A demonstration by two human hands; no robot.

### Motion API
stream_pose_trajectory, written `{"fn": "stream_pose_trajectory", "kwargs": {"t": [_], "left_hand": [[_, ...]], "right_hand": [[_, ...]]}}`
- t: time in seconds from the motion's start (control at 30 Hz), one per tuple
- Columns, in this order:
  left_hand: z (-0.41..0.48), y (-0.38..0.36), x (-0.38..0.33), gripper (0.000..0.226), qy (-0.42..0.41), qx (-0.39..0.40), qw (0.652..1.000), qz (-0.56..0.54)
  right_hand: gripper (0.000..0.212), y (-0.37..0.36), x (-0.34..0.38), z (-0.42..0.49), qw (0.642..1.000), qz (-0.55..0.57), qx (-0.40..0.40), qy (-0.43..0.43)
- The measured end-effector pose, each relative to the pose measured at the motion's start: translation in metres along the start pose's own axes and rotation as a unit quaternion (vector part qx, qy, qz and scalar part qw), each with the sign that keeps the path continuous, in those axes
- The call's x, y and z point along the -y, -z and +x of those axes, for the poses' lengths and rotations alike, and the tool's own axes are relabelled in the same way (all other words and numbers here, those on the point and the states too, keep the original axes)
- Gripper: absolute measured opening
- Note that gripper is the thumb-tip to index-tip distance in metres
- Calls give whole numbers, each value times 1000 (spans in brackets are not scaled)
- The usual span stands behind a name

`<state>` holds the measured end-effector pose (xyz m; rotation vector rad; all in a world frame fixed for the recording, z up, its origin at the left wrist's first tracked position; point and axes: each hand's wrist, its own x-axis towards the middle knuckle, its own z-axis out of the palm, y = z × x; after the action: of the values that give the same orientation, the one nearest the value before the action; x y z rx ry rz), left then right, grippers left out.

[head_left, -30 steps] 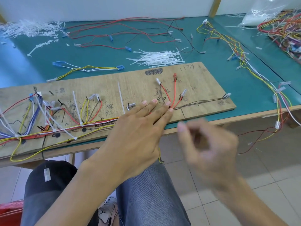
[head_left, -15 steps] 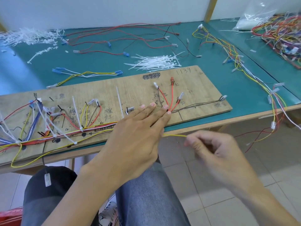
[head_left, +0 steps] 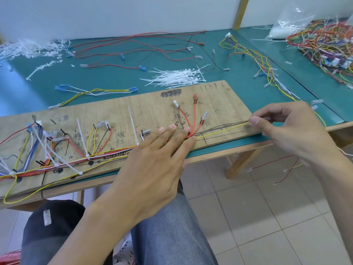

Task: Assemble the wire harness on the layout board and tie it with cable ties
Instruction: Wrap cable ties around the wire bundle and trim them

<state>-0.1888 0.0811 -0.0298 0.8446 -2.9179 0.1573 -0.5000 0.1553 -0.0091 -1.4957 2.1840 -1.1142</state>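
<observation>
One thin yellow wire (head_left: 221,130); straight along board (head_left: 152,106)

The layout board (head_left: 133,104) was tan wood grain with black handwriting. A yellow wire (head_left: 221,130) lay at its right, red wires (head_left: 194,117) beside it. The cable ties (head_left: 177,77) were white, the table (head_left: 114,77) teal, the floor (head_left: 267,217) pale tiled.

layout board (head_left: 152,108): 1 | wire harness (head_left: 76,161) on board: 1 | left hand (head_left: 152,165): 1 | right hand (head_left: 294,131): 1
</observation>
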Motion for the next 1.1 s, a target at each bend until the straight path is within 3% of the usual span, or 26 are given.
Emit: {"fn": "stream_pose_trajectory", "kwargs": {"t": [0.3, 0.6, 1.1], "left_hand": [[2, -13, -2, 54, 9, -34, 999, 26], [2, -14, -2, 58, 19, -20, 999, 23], [1, -10, -3, 58, 31, -1, 999, 11]], "right_hand": [[13, -12, -8, 6, 997, 39, -66, 10], [15, -9, -11, 9, 994, 78, -68, -31], [25, -8, -14, 10, 997, 5, -68, 21]]}}
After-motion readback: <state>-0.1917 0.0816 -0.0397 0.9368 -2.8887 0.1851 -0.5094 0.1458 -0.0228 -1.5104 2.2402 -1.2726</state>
